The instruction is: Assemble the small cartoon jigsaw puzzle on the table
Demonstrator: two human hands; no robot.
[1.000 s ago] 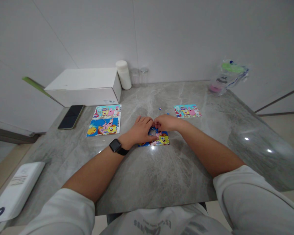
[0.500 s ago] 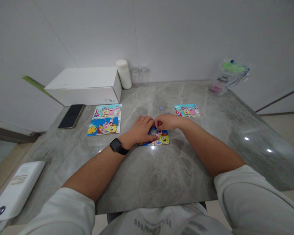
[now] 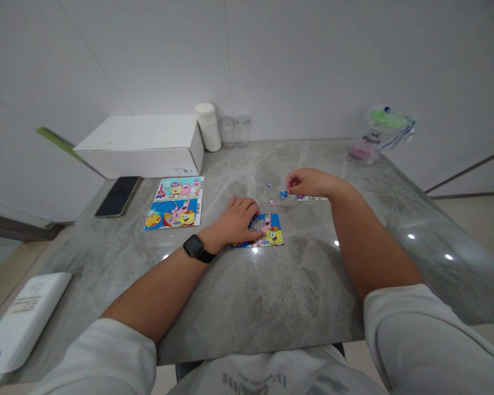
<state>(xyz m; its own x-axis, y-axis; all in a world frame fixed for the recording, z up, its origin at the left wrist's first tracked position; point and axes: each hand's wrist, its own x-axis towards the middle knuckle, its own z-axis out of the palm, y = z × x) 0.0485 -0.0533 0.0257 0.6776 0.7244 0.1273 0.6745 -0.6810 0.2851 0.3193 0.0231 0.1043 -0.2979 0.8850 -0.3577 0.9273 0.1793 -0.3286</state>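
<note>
A small jigsaw puzzle [image 3: 276, 224] with a cartoon picture lies on the table, with a grey gap in its upper middle. My left hand [image 3: 242, 218] rests flat over its left side, fingers spread, hiding part of the picture. Beyond the puzzle, my right hand [image 3: 307, 182] is closed in a pinch, its fingertips at a few blue puzzle pieces [image 3: 284, 195]; whether one is between them is hidden. A pink piece [image 3: 271, 203] and another small piece [image 3: 269, 185] lie loose nearby. Under my right hand, a second picture card [image 3: 313, 198] is mostly covered.
Two cartoon picture cards [image 3: 175, 203] lie on the left, beside a phone [image 3: 118, 196]. At the back stand a white box [image 3: 140, 142], a white bottle [image 3: 208, 129] and two clear jars [image 3: 234, 133]. A bagged cup [image 3: 374, 137] is at right, a white device [image 3: 27, 318] at near left.
My right hand has moved from the puzzle, away and to the right, to the blue pieces, uncovering the puzzle's upper right and the pink piece. My left hand has stayed in place.
</note>
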